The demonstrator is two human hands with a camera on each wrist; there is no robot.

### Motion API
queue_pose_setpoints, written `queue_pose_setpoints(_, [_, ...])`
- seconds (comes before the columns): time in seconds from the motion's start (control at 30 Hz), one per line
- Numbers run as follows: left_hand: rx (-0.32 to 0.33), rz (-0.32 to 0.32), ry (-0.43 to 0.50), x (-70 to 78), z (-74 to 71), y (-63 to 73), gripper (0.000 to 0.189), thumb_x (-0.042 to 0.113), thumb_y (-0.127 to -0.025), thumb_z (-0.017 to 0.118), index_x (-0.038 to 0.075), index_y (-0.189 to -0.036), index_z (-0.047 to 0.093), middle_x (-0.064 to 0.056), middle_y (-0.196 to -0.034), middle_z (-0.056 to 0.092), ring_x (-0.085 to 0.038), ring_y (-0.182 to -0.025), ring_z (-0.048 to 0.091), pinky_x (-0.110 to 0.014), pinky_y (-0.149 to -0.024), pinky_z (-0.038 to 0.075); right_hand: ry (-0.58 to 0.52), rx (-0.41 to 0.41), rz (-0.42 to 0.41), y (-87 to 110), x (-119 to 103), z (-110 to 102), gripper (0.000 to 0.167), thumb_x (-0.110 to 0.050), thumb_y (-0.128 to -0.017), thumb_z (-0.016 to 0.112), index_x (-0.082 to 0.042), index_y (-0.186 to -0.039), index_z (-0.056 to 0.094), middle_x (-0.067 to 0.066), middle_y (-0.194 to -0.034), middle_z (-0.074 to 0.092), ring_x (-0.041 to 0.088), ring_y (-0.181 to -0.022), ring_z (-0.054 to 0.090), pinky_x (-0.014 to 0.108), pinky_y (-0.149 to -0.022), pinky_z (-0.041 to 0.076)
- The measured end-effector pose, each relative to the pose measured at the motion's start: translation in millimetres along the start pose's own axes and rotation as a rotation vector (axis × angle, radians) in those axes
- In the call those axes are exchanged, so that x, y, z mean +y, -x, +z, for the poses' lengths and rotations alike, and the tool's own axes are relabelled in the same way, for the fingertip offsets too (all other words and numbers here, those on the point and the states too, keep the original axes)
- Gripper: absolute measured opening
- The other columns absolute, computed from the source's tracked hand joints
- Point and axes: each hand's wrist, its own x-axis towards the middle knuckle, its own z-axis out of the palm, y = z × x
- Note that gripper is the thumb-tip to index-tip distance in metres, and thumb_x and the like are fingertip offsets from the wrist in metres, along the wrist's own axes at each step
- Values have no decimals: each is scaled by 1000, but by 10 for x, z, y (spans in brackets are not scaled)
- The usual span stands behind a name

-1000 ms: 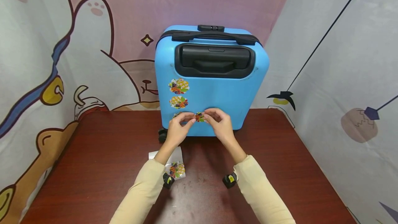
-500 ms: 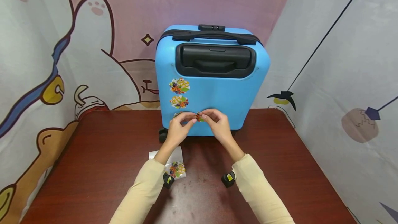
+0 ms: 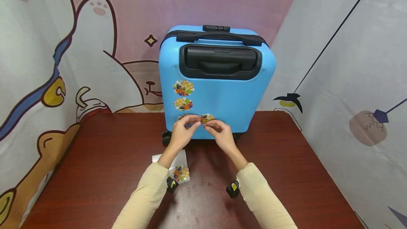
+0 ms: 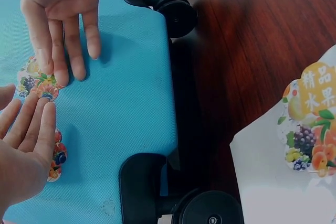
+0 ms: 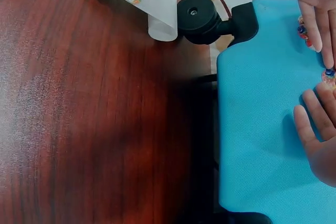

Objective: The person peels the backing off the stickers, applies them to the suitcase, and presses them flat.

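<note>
Both hands are at a fruit sticker (image 3: 208, 117) on the lower front of the blue suitcase (image 3: 232, 98), approx. mid-width. L hand (image 3: 182, 132) has fingers fairly straight, tips touching the sticker's L edge. R hand (image 3: 224, 136), also w/ fingers extended, touches its lower R part; thumb and fingers are apart, no curl round anything.

L of it, up the case's side, two more stickers, the upper sticker (image 3: 183, 88) and the middle sticker (image 3: 183, 104), sit one above the other; a third sticker (image 4: 58, 157) below them is partly hidden by the L hand.

Suitcase stands upright on the dark red-brown tabletop (image 3: 121, 144), w/ a black handle (image 3: 219, 37) on top. White sheet (image 3: 180, 157) w/ another fruit design lies near, partly under the L forearm. Cartoon-print cloth (image 3: 95, 41) behind.
</note>
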Motion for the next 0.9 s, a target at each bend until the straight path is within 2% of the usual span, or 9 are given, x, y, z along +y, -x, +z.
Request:
queue_pose_setpoints(0.13, [-2, -3, 1, 4, -3, 3, 23, 12, -87, 63, 2, -107, 64, -11, -101, 64, -22, -94, 59, -38, -78, 50, 21, 14, 14, 4, -26, 4, 20, 1, -87, 58, 12, -103, 60, 26, -101, 61, 34, -96, 59, 25, -77, 47])
queue_pose_setpoints(0.23, [-2, 7, -1, 6, -4, 3, 23, 11, -87, 63, 2, -107, 64, -11, -101, 65, -22, -94, 60, -37, -77, 50, 24, 22, -8, -8, -74, -5, 21, 0, -87, 59, 12, -104, 60, 26, -101, 61, 34, -95, 59, 24, -76, 48])
queue_pose_setpoints(0.4, [-4, 18, -1, 2, -5, -3, 21, 8, -87, 62, 1, -107, 64, -11, -101, 64, -22, -93, 60, -37, -76, 50, -45, 15, -86, -53, -193, -32, 21, 1, -87, 59, 12, -104, 60, 27, -101, 61, 38, -95, 58, 27, -79, 49])
queue_pose_setpoints(0.57, [-1, 17, 6, -6, -6, -7, 20, 6, -86, 62, 1, -106, 64, -11, -101, 64, -22, -93, 60, -36, -75, 51, -97, -3, -113, -107, -238, -44, 22, -3, -87, 59, 10, -105, 60, 23, -104, 62, 34, -97, 58, 31, -82, 48])
queue_pose_setpoints(0.73, [-5, 15, 12, -9, -7, -5, 20, 6, -87, 61, 2, -107, 64, -10, -101, 65, -22, -93, 60, -36, -76, 51, -67, -3, -112, -91, -225, -20, 21, -1, -87, 58, 12, -104, 60, 26, -104, 61, 37, -97, 58, 31, -82, 49])
queue_pose_setpoints(0.9, [-12, 1, 0, -3, -9, 0, 21, 7, -87, 61, 4, -108, 64, -9, -102, 65, -21, -94, 60, -38, -77, 50, -52, 2, -73, -62, -60, -6, 20, 1, -87, 57, 13, -104, 59, 28, -104, 60, 37, -98, 58, 29, -82, 48])
